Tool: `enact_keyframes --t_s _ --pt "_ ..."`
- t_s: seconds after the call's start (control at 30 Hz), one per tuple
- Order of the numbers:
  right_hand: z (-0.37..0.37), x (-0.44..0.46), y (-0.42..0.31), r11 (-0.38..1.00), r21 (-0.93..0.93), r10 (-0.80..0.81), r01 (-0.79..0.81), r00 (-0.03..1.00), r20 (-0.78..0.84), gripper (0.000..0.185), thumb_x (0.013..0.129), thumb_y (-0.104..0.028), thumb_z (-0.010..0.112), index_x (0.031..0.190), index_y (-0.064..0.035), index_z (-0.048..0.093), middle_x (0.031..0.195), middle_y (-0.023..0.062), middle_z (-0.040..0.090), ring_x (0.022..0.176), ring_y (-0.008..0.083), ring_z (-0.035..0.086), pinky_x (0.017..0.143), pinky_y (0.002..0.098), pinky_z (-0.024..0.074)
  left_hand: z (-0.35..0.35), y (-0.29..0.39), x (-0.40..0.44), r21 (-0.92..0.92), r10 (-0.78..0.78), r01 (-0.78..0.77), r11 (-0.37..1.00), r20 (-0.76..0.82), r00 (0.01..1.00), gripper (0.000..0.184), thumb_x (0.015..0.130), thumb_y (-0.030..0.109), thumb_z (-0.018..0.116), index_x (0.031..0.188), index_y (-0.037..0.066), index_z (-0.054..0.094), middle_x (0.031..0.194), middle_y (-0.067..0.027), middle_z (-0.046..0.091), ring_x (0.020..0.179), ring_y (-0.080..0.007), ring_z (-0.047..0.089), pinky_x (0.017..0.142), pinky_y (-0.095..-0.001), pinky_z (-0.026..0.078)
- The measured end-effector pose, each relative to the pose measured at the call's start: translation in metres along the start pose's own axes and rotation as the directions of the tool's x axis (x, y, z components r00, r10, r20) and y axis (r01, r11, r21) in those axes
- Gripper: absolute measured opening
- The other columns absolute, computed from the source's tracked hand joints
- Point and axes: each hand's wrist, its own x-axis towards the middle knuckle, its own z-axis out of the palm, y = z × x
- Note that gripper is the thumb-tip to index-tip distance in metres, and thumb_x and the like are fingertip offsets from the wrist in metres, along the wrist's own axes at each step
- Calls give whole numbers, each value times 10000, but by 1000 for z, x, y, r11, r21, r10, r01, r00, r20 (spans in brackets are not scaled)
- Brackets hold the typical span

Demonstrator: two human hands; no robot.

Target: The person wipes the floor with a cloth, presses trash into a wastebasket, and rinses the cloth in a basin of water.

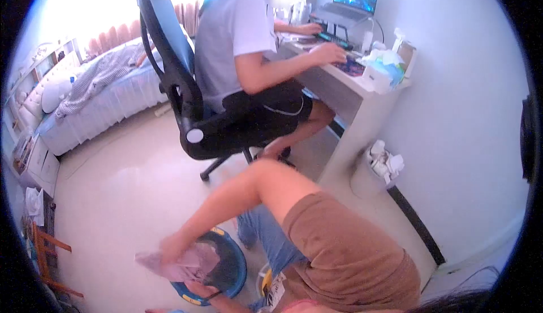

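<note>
A pale pinkish-grey cloth [195, 262] is bunched up over a blue basin [240, 273], which looks to hold dark water. My right hand [174, 248] grips the upper left part of the cloth, and one end hangs out past the hand. From below, my left hand [199, 291], with a black band at the wrist, closes on the cloth's lower edge; its fingers are partly hidden and blurred. Beside the basin is part of a smaller whitish container [262, 282] with something yellow, partly covered by my clothing.
A person [232, 47] sits in a black office chair [186, 104] at a white desk [356, 89] with a laptop [353, 2]. A full waste bin [367, 177] stands by the wall. A bed [107, 109] and an orange-brown wooden frame [51, 245] are at left.
</note>
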Motion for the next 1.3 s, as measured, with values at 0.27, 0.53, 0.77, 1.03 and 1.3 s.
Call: enact_keyframes --t_s 0.27,0.53,0.77,1.03,1.3 --pt "82 59 94 985 -161 -127 65 902 -412 320 823 -266 553 980 0 636 894 231 652 861 374 640 771 426 502 19 38 -27 15 -62 61 998 162 985 741 933 514 434 1463 28 251 1532 -134 246 1425 -293 189 1118 -480 219" --pt "164 8 48 930 -14 -262 368 633 -729 369 833 -235 543 1177 -102 570 1247 127 513 1203 286 472 981 399 396 10 52 -33 -145 36 31 989 437 899 838 882 478 507 1479 33 122 1550 -137 164 1429 -312 155 1138 -472 171" --pt "123 19 90 973 205 78 108 680 -729 361 832 -287 580 1140 -101 610 1128 151 620 1040 342 595 897 420 467 12 48 -36 -394 180 170 903 707 684 954 837 446 570 1492 37 10 1567 -138 92 1433 -328 125 1156 -465 130" --pt "130 21 131 684 726 487 70 698 -526 443 854 -334 600 1192 -49 569 1177 164 608 1039 276 612 839 393 491 22 48 -26 -503 221 419 756 799 560 616 993 407 347 1464 22 250 1541 -106 247 1424 -303 203 1100 -450 272" --pt "144 -18 195 306 947 716 96 633 -295 462 879 -281 602 1231 10 528 1142 147 614 983 240 626 789 344 510 -38 -2 -32 115 137 -137 984 12 991 279 962 260 511 1100 41 613 1076 -77 647 987 -186 633 802 -286 462"
